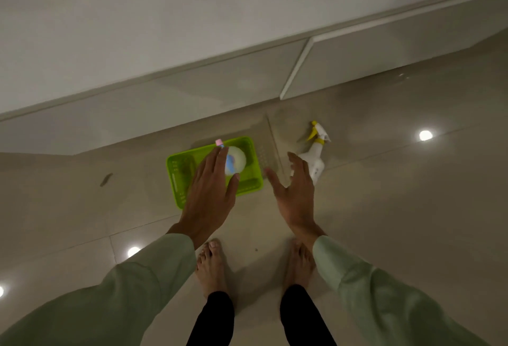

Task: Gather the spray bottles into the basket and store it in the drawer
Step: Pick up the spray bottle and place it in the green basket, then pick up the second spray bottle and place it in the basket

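Note:
A lime green plastic basket [253,158] sits on the tiled floor in front of my feet. Inside it stands a white spray bottle with a blue and pink trigger head [238,158]. My left hand [210,191] hovers over the basket, fingers spread, covering part of that bottle; it holds nothing. To the right, a white spray bottle with a yellow trigger [316,150] lies on the floor outside the basket. My right hand [295,189] is open just left of that bottle, partly overlapping its base in view, gripping nothing.
A low white cabinet with closed drawer fronts [384,57] runs along the floor behind the basket. A small dark scrap [105,179] lies on the tiles to the left. My bare feet [211,266] stand just behind the basket. Ceiling lights reflect on the glossy floor.

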